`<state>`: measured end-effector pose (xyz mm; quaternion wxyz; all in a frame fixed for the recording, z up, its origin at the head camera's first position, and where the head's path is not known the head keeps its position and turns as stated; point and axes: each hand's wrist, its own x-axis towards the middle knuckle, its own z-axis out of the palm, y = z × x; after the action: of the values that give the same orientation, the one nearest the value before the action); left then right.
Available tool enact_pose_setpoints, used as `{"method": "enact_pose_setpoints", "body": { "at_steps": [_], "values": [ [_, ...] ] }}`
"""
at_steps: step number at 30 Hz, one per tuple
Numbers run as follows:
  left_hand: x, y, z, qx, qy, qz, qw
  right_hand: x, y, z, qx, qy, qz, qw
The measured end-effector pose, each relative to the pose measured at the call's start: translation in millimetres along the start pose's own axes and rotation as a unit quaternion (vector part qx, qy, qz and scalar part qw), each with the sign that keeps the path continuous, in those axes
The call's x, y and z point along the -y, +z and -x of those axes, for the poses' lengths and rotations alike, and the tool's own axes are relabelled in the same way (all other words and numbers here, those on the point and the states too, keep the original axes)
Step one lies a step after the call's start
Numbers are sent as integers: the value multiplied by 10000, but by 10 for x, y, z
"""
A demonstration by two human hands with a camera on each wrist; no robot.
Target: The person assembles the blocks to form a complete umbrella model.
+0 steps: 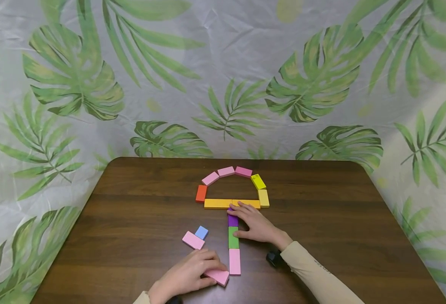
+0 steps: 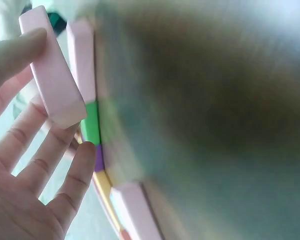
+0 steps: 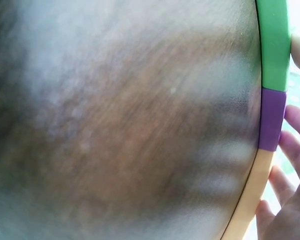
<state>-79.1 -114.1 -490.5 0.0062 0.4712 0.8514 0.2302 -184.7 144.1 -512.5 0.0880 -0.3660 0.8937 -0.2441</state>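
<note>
My left hand (image 1: 192, 270) pinches a pink block (image 1: 219, 277) between thumb and fingers, beside the lower end of a straight column of blocks. In the left wrist view that same pink block (image 2: 52, 75) is tilted, with the thumb across one face. The column has a pink block (image 1: 235, 261) nearest me, then a green block (image 1: 233, 237) and a purple block (image 1: 232, 220). Extended fingers of my right hand (image 1: 261, 224) touch the purple block and an orange block, while its thumb rests at the green one. Two orange blocks (image 1: 218, 204) lie end to end across the column's top.
Above the orange bar curves an arch: a red block (image 1: 201, 193), pink blocks (image 1: 226, 171), a lime block (image 1: 258, 181) and a pale yellow block (image 1: 263, 198). Left of the column, a loose pink block (image 1: 193, 240) lies against a small blue block (image 1: 202, 232) on the brown table (image 1: 131, 219).
</note>
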Motion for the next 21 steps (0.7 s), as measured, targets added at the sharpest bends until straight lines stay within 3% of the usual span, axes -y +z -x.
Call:
{"method": "enact_pose_setpoints", "body": {
  "at_steps": [6,15,21],
  "values": [
    [-135,113,91,317,-46,339,9989,7,-5,2,119,158,1,9998],
    [-185,190,98,574,-310,305,9974,11,-12,2,39,-12,-20,10000],
    [-179,191,124,544,-64,343,9979,22,-24,6,44,19,-23,10000]
  ]
}}
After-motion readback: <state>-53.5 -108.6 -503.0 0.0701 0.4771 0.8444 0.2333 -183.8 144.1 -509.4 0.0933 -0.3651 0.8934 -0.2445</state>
